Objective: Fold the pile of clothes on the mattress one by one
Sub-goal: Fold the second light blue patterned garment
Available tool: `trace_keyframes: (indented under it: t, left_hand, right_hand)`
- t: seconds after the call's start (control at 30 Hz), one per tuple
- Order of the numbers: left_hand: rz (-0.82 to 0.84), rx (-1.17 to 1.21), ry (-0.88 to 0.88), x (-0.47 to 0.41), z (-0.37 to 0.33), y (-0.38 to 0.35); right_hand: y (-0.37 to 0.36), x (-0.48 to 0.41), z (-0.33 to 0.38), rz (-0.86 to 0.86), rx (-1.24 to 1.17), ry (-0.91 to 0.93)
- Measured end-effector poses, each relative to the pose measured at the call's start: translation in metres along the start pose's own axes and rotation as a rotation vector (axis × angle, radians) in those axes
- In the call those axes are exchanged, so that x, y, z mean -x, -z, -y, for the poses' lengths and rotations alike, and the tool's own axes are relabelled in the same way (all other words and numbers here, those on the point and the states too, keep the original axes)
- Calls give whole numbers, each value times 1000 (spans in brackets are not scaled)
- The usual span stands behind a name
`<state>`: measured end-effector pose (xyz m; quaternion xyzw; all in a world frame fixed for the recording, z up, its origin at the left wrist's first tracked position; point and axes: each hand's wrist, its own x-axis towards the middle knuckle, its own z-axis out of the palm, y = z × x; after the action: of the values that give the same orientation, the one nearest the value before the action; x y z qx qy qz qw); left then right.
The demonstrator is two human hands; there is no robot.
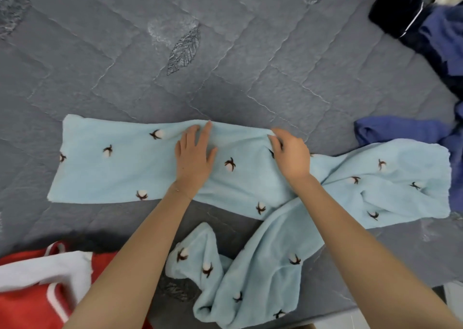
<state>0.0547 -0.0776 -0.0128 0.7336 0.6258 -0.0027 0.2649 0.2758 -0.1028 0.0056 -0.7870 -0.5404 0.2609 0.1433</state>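
Currently 1 pale blue garment (pixel 120 168), fleecy and dotted with small cotton-boll motifs, lies spread on the grey quilted mattress (pixel 175 40) right in front of the person, its long axis running left to right. Its left stretch lies flat and smooth. Its right stretch is rumpled, and a loose part trails toward the near edge of the mattress in a twisted heap.

Both hands sit near the middle of the band. The left hand (pixel 194 160) lies palm down on the cloth, its grip released, fingers straight and reaching to the far edge. The right hand (pixel 290 155), near it but not touching it, has its grip closed on the far edge of the cloth, fingers curled over a small pinched ridge.

The coming move, I judge, turns on that far edge. It lies away from the body, so a fold would bring it toward the person across the short axis, with the left hand as anchor. The right hand is nearer the rumpled end, which looks to need smoothing first.

The pile of clothes (pixel 431 28), dark blue, black and cream, waits at the far right corner, well apart from both hands. A red and white garment (pixel 30 291) lies at the near left.
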Motion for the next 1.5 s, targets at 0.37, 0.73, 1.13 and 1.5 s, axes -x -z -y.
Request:
trace_keyframes:
  t: [0.37, 0.73, 1.13, 1.5]
  left_hand:
    - [-145, 31, -133, 27, -74, -35]
    - [306, 603, 179, 62, -209, -96]
    - [294, 911, 501, 35, -238, -102]
    - [19, 1264, 539, -15, -249, -60]
  right_hand:
    - [31, 5, -72, 248, 181, 69]
    - [76, 24, -128, 194, -2, -16]
    - [108, 19, -148, 107, 112, -57]
    - [108, 46, -161, -35, 95, -29]
